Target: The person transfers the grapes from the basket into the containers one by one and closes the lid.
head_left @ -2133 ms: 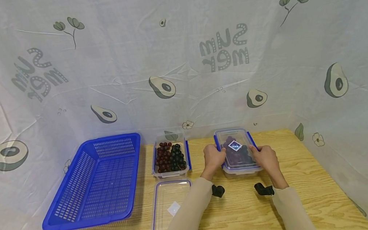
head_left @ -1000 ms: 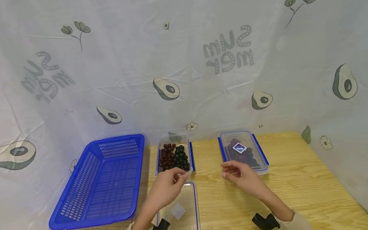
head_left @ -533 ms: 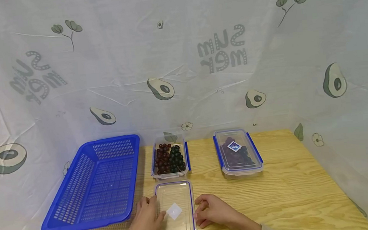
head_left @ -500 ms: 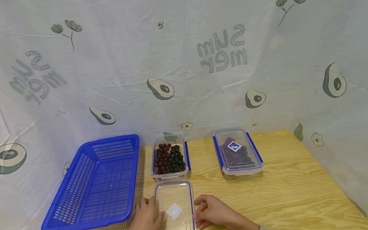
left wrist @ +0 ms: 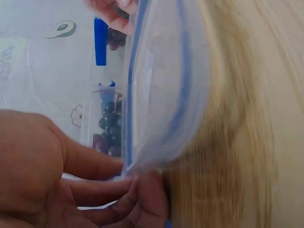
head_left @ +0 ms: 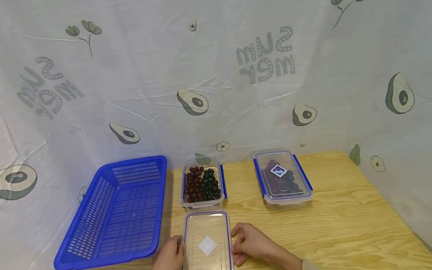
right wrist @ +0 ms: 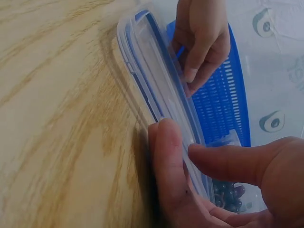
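Observation:
A clear plastic container lid (head_left: 207, 268) with a blue seal and a white diamond label lies between my two hands at the front of the table. My left hand (head_left: 168, 261) pinches its left long edge, thumb on top and fingers beneath in the left wrist view. My right hand (head_left: 254, 244) grips the opposite edge the same way; in the right wrist view the lid (right wrist: 159, 71) is tilted off the wood. Just behind the lid stands an uncovered clear container (head_left: 203, 204), with dark red grapes (head_left: 194, 186) and blackish grapes (head_left: 209, 183) inside.
To the left sits a big blue plastic basket (head_left: 131, 219). A lidded container (head_left: 286, 189) with blue side clips and grapes inside stands at the back right. Behind the wooden table (head_left: 335, 219) hangs a printed white curtain (head_left: 209, 58).
Both hands have left the lidded container on the right and come forward to the loose lid. Over the last half second their fingers have closed on its two long edges.

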Available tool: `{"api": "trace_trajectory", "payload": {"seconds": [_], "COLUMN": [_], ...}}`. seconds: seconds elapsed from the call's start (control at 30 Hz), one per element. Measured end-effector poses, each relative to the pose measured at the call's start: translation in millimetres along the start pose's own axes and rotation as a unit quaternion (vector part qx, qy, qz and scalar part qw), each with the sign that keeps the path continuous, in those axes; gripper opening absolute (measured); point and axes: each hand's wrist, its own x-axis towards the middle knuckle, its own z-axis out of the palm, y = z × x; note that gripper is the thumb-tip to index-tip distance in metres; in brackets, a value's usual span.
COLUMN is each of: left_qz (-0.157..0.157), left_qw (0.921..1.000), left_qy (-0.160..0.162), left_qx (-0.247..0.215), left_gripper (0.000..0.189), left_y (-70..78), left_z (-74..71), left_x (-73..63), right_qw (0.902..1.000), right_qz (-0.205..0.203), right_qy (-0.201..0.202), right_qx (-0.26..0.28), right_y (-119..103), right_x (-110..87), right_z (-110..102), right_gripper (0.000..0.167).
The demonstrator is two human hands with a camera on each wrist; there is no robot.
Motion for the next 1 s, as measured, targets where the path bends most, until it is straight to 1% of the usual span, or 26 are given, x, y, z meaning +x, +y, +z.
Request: {"api": "trace_trajectory", "payload": {"seconds": [0.07,0.23,0.4,0.53,0.63,0.7,0.77,0.83,0.93,1.0], "left_qz": [0.009,0.007,0.008,0.012,0.03,0.037,0.027,0.015,-0.004,-0.007], "left_qw": [0.9999,0.9999,0.9996,0.9986,0.9967,0.9945,0.9911,0.9871,0.98,0.9783], "left_qy": [0.007,0.008,-0.007,-0.012,0.008,0.019,0.022,0.02,0.016,0.016], "left_qx": [0.002,-0.003,-0.027,-0.05,-0.075,-0.096,-0.129,-0.158,-0.198,-0.207], "left_gripper": [0.027,0.028,0.029,0.03,0.03,0.031,0.034,0.037,0.039,0.04], "left_y": [0.4,1.0,0.9,6.2,16.3,25.1,35.0,43.9,55.7,61.3], "left_z": [0.8,2.0,3.0,-0.3,-5.4,-10.4,-17.2,-25.7,-38.4,-46.4], "left_x": [0.6,0.2,-6.6,-13.8,-17.8,-18.1,-16.7,-12.4,-1.8,7.3], "right_qw": [1.0,1.0,0.9998,0.9996,0.9995,0.9994,0.9988,0.998,0.9967,0.9958], "right_qz": [-0.004,-0.006,0.009,0.009,-0.002,-0.011,-0.024,-0.034,-0.05,-0.061], "right_qy": [-0.001,-0.006,-0.015,-0.025,-0.029,-0.026,-0.019,-0.009,0.007,0.017], "right_qx": [0.0,-0.003,-0.01,-0.008,-0.012,-0.022,-0.039,-0.052,-0.065,-0.066], "right_y": [-0.5,-2.7,-7.5,-16.7,-27.1,-35.0,-43.0,-50.7,-61.9,-68.6], "right_x": [-0.5,-2.6,-10.9,-19.6,-24.4,-25.7,-25.2,-23.5,-19.8,-16.4], "right_z": [-0.6,-4.0,-12.8,-22.2,-30.1,-35.8,-40.7,-44.8,-49.2,-52.0], "right_gripper": [0.033,0.031,0.032,0.036,0.039,0.041,0.042,0.044,0.045,0.046]}}
